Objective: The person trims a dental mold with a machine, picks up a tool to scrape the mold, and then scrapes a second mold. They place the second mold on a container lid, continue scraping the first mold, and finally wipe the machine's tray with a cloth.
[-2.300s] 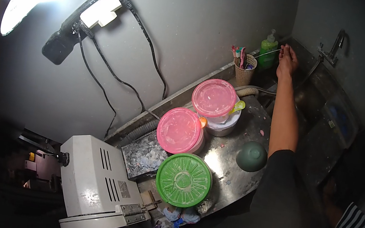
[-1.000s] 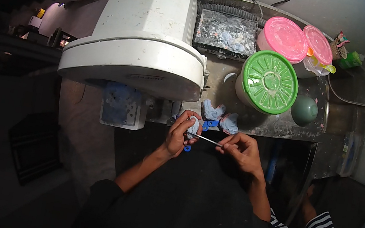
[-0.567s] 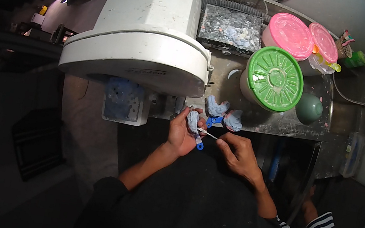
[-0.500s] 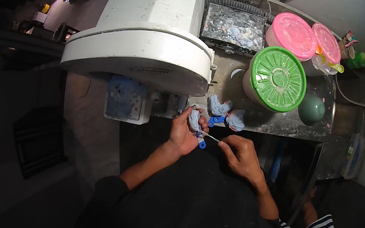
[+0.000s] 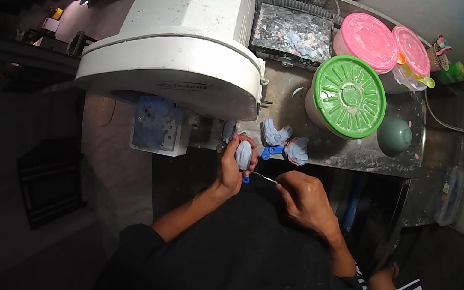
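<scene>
**Ana:** What is the left hand point(image 5: 233, 168) holding?

**Ben:** A pale blue lump point(image 5: 243, 154). It looks bumpy and chalky. It sits on a small, bright blue plastic handle point(image 5: 246, 179). The fingers curl tight around the lump. The hand holds it up just in front of the edge of the metal counter point(image 5: 357, 159), below the big white machine point(image 5: 187, 47).

**Ana:** And the right hand point(image 5: 304, 196)?

**Ben:** It pinches a thin metal stick point(image 5: 264, 177). The stick is shiny and straight like a needle. The fingers are closed on one end. The other end points at the lump, right by the blue handle. I cannot tell if it touches.

**Ana:** How are the arms?

**Ben:** Both bend in from below. The wrists are near each other, and the forearms are bare below black sleeves.

**Ana:** What is on the counter?

**Ben:** A second blue lump point(image 5: 274, 133) and a third blue lump point(image 5: 296, 150) lie side by side near the edge. Both are bumpy too. Behind them stands a round tub with a ribbed green lid point(image 5: 349, 97). Beside that is a smooth, dark green dome point(image 5: 394, 136). The counter is grey, shiny and spotty.
</scene>
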Action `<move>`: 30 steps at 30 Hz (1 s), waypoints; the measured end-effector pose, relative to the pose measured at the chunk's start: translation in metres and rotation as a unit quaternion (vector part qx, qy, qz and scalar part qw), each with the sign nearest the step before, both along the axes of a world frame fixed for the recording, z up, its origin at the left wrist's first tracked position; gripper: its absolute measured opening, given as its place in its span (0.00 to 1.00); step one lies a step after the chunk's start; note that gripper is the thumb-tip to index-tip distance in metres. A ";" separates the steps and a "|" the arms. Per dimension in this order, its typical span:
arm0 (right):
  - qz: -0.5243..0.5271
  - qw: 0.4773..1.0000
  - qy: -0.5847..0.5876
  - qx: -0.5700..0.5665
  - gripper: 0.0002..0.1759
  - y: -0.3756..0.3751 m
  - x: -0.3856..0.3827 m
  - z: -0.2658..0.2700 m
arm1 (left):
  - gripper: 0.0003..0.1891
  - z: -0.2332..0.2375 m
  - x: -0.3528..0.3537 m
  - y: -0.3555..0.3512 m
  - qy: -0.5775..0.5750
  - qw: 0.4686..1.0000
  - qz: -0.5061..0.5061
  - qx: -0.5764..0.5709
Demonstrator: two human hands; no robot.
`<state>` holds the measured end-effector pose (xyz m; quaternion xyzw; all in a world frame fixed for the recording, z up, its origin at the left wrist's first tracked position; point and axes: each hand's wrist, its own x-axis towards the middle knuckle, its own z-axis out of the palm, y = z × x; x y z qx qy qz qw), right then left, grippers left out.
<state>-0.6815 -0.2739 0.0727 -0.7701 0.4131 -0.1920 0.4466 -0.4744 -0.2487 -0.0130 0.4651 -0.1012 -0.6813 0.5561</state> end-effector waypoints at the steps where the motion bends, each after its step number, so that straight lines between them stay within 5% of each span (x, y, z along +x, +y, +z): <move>1: -0.007 1.000 -0.018 -0.001 0.08 -0.002 -0.001 0.002 | 0.26 0.001 0.003 0.002 -0.046 0.999 -0.020 -0.017; 9: -0.044 0.994 0.029 -0.093 0.11 -0.009 0.017 0.006 | 0.40 0.011 0.005 0.016 -0.253 0.949 -0.038 -0.185; 19: -0.009 0.980 0.030 -0.195 0.15 -0.021 0.025 0.020 | 0.37 0.026 0.023 0.014 -0.381 0.837 -0.045 -0.390; 28: 0.030 0.980 0.014 -0.198 0.14 -0.039 0.025 0.014 | 0.35 0.040 0.017 0.012 -0.232 0.938 -0.105 -0.234; 30: 0.021 0.981 0.006 -0.195 0.13 -0.041 0.027 0.013 | 0.31 0.037 0.016 0.012 0.090 0.987 -0.073 -0.109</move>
